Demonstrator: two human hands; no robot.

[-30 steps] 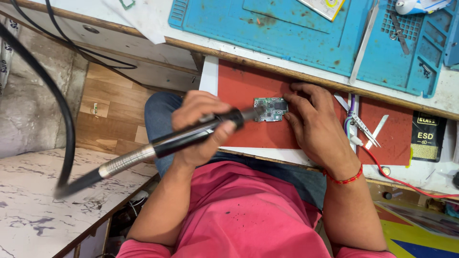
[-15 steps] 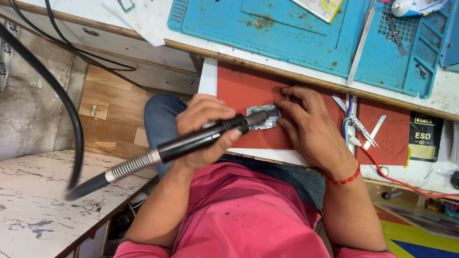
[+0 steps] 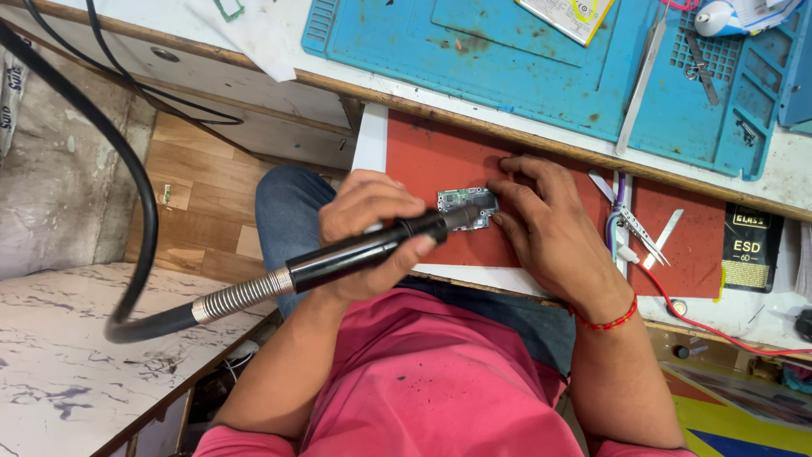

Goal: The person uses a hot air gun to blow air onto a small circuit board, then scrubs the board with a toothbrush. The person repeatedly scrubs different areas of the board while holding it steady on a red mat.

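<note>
A small green circuit board point(image 3: 459, 199) lies on a red mat point(image 3: 423, 152) at the bench edge. My left hand point(image 3: 368, 224) grips a black hot-air wand point(image 3: 355, 258), whose metal nozzle rests over the board's near edge. The wand's spring collar joins a thick black hose point(image 3: 135, 195) that loops off to the left. My right hand point(image 3: 550, 237) lies flat on the mat, with its fingertips pressing on the board's right side. A red thread is tied around that wrist.
A blue work mat point(image 3: 507, 59) lies further back with long tweezers point(image 3: 639, 80) on it. More tweezers point(image 3: 630, 222) and a black packet point(image 3: 748, 247) sit right of my right hand. A red wire point(image 3: 702, 326) trails off right. A marbled surface point(image 3: 59, 381) is at lower left.
The nozzle has slid from the board's left edge to over the board. The right hand's fingers have stayed on the board's right side throughout.
</note>
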